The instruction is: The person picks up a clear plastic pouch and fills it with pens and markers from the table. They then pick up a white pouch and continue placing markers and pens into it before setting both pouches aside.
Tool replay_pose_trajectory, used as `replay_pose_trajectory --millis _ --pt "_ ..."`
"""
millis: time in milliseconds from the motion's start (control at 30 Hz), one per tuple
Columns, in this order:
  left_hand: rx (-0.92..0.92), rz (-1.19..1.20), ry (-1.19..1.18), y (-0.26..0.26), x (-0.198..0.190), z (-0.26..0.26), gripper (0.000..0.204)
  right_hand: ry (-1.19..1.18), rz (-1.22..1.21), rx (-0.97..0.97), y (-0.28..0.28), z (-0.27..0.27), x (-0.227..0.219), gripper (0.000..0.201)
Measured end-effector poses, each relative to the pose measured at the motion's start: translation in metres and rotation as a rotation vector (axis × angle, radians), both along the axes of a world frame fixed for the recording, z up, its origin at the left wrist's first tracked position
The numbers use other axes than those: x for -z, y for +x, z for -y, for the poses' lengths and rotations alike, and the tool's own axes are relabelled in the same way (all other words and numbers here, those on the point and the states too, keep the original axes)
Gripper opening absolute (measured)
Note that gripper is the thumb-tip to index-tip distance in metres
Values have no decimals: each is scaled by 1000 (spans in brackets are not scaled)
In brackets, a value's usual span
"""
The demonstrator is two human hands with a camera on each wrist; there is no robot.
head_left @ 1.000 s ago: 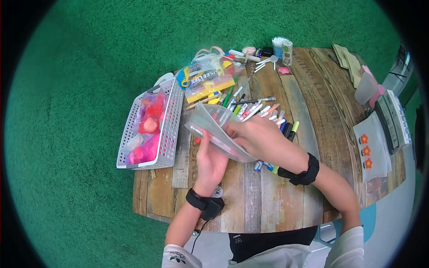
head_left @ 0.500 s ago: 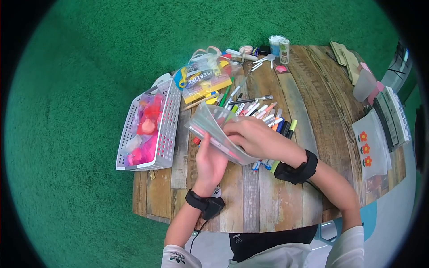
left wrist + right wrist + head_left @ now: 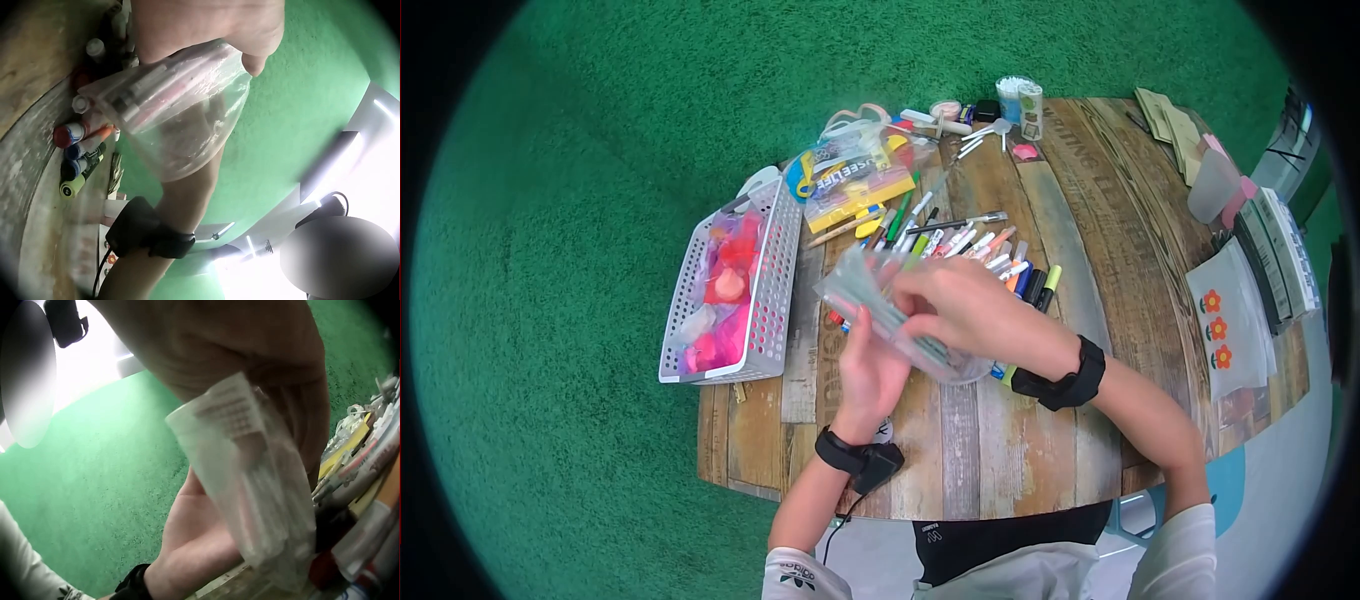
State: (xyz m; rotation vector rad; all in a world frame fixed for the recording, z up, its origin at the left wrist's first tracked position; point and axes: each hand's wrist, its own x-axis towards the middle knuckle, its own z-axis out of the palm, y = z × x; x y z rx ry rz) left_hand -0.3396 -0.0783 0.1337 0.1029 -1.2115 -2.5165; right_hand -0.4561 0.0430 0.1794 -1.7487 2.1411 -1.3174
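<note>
The left hand [image 3: 873, 380] grips the soft, clear plastic pouch [image 3: 948, 364] above the brown wooden counter [image 3: 1020, 440]; the right hand [image 3: 980, 308] touches it, its exact grip I cannot tell. Too much tilt could make the slim contents slide out.

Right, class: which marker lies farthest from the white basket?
The rightmost black marker, with the lime-green end; the other markers lie nearer the basket.

I wore white fabric sleeves [image 3: 1176, 562], the left printed with a dark adidas logo [image 3: 797, 577], and black straps [image 3: 838, 450] with boxy black devices [image 3: 879, 466] on both wrists.
</note>
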Motion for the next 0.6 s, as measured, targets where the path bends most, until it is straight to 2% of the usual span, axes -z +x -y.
replay_pose_trajectory --millis 67,133,200,267,400,467,600 --pt "-37 8 -19 -1 1 0 61 6 -51 -44 6 0 1 17" --pt "27 -26 -40 -4 -1 1 70 -20 -76 4 14 0 5 23" --pt "8 -11 -27 -3 -1 1 69 24 -101 10 11 0 3 21" --pt "-11 1 -14 -1 -1 1 68 156 -235 104 7 -3 6 22" --pt "37 12 22 0 -1 0 67 200 -158 223 10 -4 -8 22" --pt "38 6 40 0 -2 0 67 42 -163 180 8 -2 -1 35" --pt "24 9 -17 0 -4 -1 61 106 -149 169 9 0 1 24"
